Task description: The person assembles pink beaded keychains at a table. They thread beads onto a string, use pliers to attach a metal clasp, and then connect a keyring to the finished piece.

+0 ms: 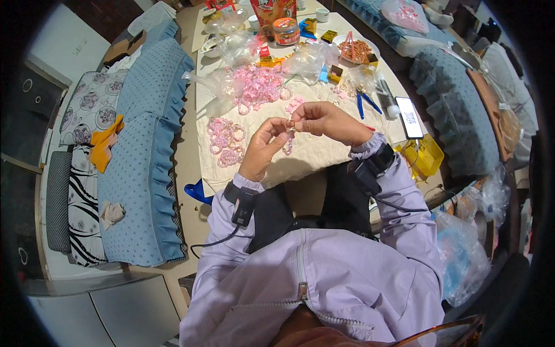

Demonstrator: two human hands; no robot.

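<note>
Head view, and from my remote seat I see both hands raised over the near part of the table (pixel 340 22), their fingertips meeting. Left hand (pixel 267 149) and right hand (pixel 331 122) are each closed in a pinch on the upper end of a small pink beaded strand (pixel 288 145), which dangles just below the fingertips (the exact hold is too small for me to make out). Under them I have a cream cloth (pixel 329 149) spread over the table. Just left of the left hand lies a group of pink beaded bracelets (pixel 224 139); beyond the hands and slightly to the left, I see a larger heap of pink beads (pixel 258 85). To the right of the right hand I find blue-handled pliers (pixel 368 105) and, farther right, a phone (pixel 410 118) with its screen lit. Past the phone, nearer the wearer, sits a yellow basket (pixel 428 157). Well beyond the hands, I can pick out a jar (pixel 286 31) and, to its right, a plate of reddish-brown nuts (pixel 357 51).
</note>
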